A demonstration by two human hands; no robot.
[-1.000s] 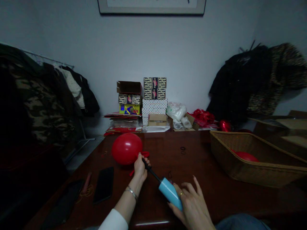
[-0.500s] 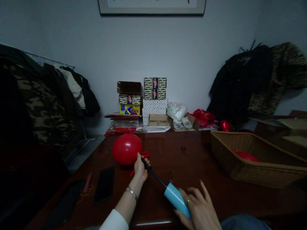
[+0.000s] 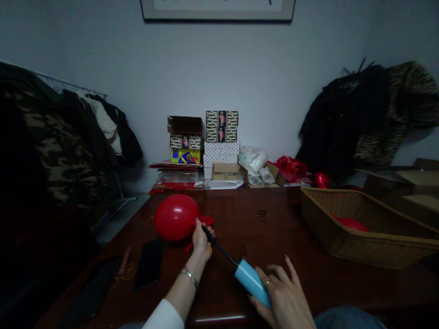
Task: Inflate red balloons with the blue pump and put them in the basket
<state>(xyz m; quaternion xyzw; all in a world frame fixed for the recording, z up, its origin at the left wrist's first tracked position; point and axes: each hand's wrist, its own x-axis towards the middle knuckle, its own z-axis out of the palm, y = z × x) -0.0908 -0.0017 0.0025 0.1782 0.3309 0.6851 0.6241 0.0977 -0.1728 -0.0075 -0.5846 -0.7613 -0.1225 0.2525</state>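
Right hand (image 3: 286,292): thumb and index finger straddle the blue barrel (image 3: 253,282), the other fingers spread off it; so light a hold could slip under a hard push.
Barrel line: slants away up and leftward; if it swings out of line, the strain would go to the tip.
Dark phone (image 3: 148,265): lies flat beside the left forearm (image 3: 180,292), where a stray elbow could shove it.
Black rod (image 3: 223,252): bare between the two hands; sideways force could bend or jam it.
Left hand (image 3: 200,240): fingers curled round the black nozzle (image 3: 207,233), thumb up at the balloon's neck; if that pinch eases, air could leak. The fingers mostly hide the neck, so I cannot tell how well it is seated.
Red balloon (image 3: 175,217): just beyond the left hand and to its left, over the table (image 3: 281,242), rounded; too much air, or a fingernail, could burst it.
Stacked boxes (image 3: 221,155): past the table's far edge; a balloon slipping free could shoot that way.
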